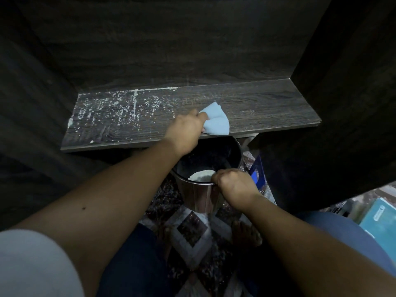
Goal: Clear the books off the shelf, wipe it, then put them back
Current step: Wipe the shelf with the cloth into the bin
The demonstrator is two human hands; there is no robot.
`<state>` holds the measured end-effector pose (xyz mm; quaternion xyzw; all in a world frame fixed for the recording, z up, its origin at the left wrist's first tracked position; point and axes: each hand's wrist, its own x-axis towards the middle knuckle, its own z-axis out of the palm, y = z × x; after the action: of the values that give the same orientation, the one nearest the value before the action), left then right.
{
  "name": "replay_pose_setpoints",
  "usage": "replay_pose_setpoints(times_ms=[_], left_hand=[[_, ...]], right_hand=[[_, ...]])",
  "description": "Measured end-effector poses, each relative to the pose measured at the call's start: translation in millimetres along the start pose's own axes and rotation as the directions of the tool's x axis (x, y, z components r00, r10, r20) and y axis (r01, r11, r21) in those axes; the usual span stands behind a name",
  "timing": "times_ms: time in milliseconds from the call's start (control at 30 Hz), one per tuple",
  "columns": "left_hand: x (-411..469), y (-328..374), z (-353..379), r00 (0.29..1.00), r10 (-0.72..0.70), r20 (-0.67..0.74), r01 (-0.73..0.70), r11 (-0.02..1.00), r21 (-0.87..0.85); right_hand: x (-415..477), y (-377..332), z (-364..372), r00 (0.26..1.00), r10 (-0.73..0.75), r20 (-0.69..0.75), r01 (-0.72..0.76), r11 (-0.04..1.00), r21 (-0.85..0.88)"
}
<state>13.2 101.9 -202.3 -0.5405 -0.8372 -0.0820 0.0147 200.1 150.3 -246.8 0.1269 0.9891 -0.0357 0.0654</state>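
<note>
While left hand (186, 130) pinches the light blue cloth (216, 122) and right hand (234, 184) clamps the shiny steel bin (201, 196), white crumbs (120, 112) on the dark wooden shelf (267, 108) could easily miss the rim and scatter.

The shelf (246, 103) is dark, matt wood-grain board, its left part speckled with white powdery bits. The cloth (216, 122) is soft, pale blue fabric. The bin (199, 196) is shiny, smooth metal, standing on a patterned woven rug (190, 236).
</note>
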Motion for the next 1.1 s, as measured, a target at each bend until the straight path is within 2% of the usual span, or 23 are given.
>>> replay_pose_setpoints(times_ms=[167,400,533,633,833,967,1033,1100], left_hand=[[-23.9,11.7,0.0,0.999,0.037,-0.02,-0.038,0.998,-0.047],[-51.0,10.1,-11.9,0.991,-0.118,-0.069,0.097,0.963,-0.252],[-46.2,3.2,-22.4,0.957,-0.177,-0.228,0.116,0.959,-0.259],[-42.0,-0.7,-20.4,0.945,-0.185,-0.271,0.135,0.972,-0.193],[-34.3,-5.3,-0.2,0.985,-0.141,-0.102,0.127,0.983,-0.132],[-35.9,-4.5,6.3,0.985,-0.171,-0.035,0.171,0.985,0.007],[-37.3,-5.1,6.6,0.983,-0.179,0.051,0.178,0.984,0.017],[-39.5,-2.2,5.4,0.983,-0.166,0.077,0.165,0.986,0.028]], right_hand=[[-5.4,-4.6,-4.1,1.0,-0.006,-0.002,0.006,1.0,-0.012],[-12.1,-9.2,-10.4,0.999,-0.046,0.027,0.048,0.998,-0.049],[-13.4,-7.7,-9.5,0.999,-0.035,0.034,0.036,0.999,-0.032],[-12.6,-6.6,-9.5,1.0,-0.019,0.019,0.02,1.0,-0.016],[-10.9,-7.7,-12.9,1.0,-0.009,0.012,0.009,1.0,0.013],[-9.2,-6.1,-11.2,1.0,-0.002,0.016,0.002,1.0,0.005],[-8.1,-5.6,-9.2,1.0,0.003,0.023,-0.004,1.0,0.001],[-7.4,-5.5,-8.7,0.999,0.009,0.032,-0.009,1.0,0.0]])
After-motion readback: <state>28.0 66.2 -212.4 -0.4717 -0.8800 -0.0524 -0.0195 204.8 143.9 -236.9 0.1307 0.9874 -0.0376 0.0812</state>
